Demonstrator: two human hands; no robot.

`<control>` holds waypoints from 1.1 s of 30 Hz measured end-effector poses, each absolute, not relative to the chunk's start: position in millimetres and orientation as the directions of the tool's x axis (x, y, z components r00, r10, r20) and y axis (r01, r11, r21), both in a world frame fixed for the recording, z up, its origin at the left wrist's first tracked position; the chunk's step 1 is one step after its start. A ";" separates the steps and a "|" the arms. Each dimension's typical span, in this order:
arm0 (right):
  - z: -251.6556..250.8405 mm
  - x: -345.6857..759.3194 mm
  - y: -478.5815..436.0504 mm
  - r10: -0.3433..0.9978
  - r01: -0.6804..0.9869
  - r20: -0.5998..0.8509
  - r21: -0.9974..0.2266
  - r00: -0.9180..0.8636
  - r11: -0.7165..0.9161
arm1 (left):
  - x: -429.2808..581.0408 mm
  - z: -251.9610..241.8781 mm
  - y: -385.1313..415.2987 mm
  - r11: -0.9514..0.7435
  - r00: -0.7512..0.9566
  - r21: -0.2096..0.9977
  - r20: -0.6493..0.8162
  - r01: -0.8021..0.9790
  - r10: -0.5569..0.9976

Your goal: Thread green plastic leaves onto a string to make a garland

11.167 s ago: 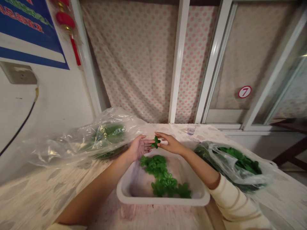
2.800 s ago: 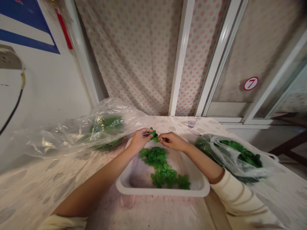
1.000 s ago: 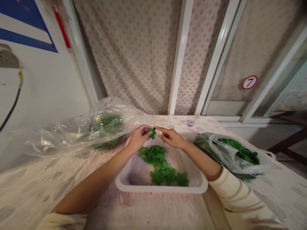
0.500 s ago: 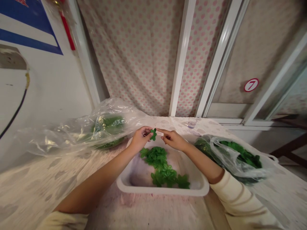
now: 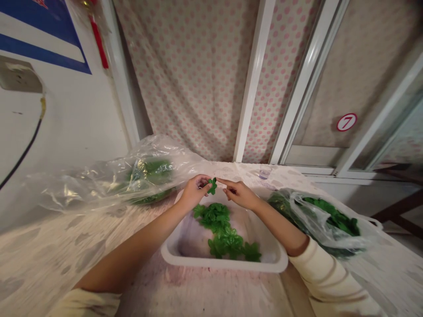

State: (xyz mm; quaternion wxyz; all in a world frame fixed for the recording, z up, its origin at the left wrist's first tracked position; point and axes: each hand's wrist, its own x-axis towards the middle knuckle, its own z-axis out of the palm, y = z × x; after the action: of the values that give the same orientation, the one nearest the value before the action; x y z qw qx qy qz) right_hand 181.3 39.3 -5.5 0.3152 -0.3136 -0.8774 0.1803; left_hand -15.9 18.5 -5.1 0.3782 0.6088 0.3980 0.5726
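A small green leafy sprig point(image 5: 212, 186) stands up from my left hand point(image 5: 195, 193), pinched at its base between the fingertips. My right hand point(image 5: 239, 195) is close by, its fingers extended, with the index tip just apart from the leaves. Below both hands sits a white plastic tub point(image 5: 221, 264) holding a loose band of similar green leaves point(image 5: 220, 231). Clear plastic bags of green leaves lie on either side, one point(image 5: 148, 182) to the left of the tub and one point(image 5: 320, 222) to the right.
The tub and bags rest on a table under a pale patterned cloth point(image 5: 76, 246). A small clear cup point(image 5: 264, 173) stands at the far edge. Behind the table hang a pink-dotted curtain point(image 5: 194, 88) and white window frames point(image 5: 307, 83). A white wall point(image 5: 66, 119) runs along the left.
My right fingers have drawn slightly away from the sprig they pinched seconds ago. My left hand keeps hold of it, and the view has shifted a little.
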 end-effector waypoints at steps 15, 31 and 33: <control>-3.2 180.1 37.2 0.641 0.442 0.434 -0.477 -0.633 0.760 | -16.7 -7.5 20.5 -0.408 0.034 0.911 0.407 0.063 0.913; -4.7 180.6 38.0 0.645 0.457 0.456 -0.461 -0.613 0.761 | -16.6 -8.2 20.2 -0.400 0.049 0.914 0.397 0.062 0.916; -5.7 180.7 39.4 0.647 0.464 0.444 -0.458 -0.620 0.758 | -16.8 -8.3 20.1 -0.402 0.061 0.913 0.398 0.068 0.915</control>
State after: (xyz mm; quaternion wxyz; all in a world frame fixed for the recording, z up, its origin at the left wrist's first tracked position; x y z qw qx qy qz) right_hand 180.7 39.4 -5.7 0.3036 -0.3131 -0.8871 0.1511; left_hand -16.8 20.1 -8.3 0.3782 0.6225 0.3949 0.5600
